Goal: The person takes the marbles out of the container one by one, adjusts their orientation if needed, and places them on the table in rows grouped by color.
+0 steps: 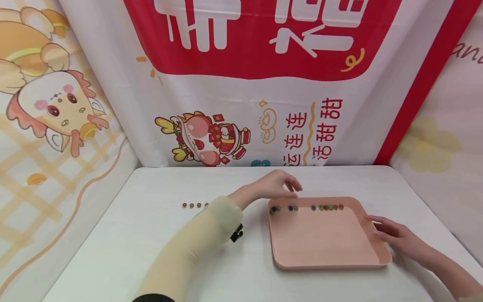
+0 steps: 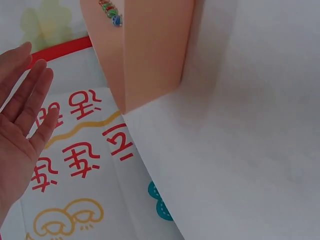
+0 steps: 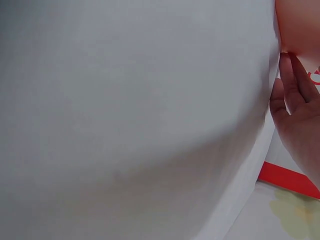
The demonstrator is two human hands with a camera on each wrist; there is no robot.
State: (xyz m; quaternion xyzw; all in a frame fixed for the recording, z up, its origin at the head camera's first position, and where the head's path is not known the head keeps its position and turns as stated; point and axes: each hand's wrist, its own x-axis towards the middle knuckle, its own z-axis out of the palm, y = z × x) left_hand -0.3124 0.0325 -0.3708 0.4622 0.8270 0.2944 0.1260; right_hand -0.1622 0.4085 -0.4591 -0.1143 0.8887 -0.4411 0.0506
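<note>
Glass marbles [image 1: 330, 207] in pink tray [image 1: 320, 239]

The person's left arm wears a long, soft-looking sleeve [image 1: 188, 247] in pale yellow-cream fabric, gently creased at the elbow. At its end toward the far edge of the white table [image 1: 226, 283], it finishes in a thick, rounded, pale grey-green cuff [image 1: 228, 213]. Beside that cuff sits a small, angular black wrist attachment [image 1: 237, 233], too small to make out in detail. A curved black band [image 1: 154, 298] crosses the lower sleeve. On the right, the forearm is bare, with a sliver of pale greenish fabric [image 1: 469, 299] just showing.
</note>
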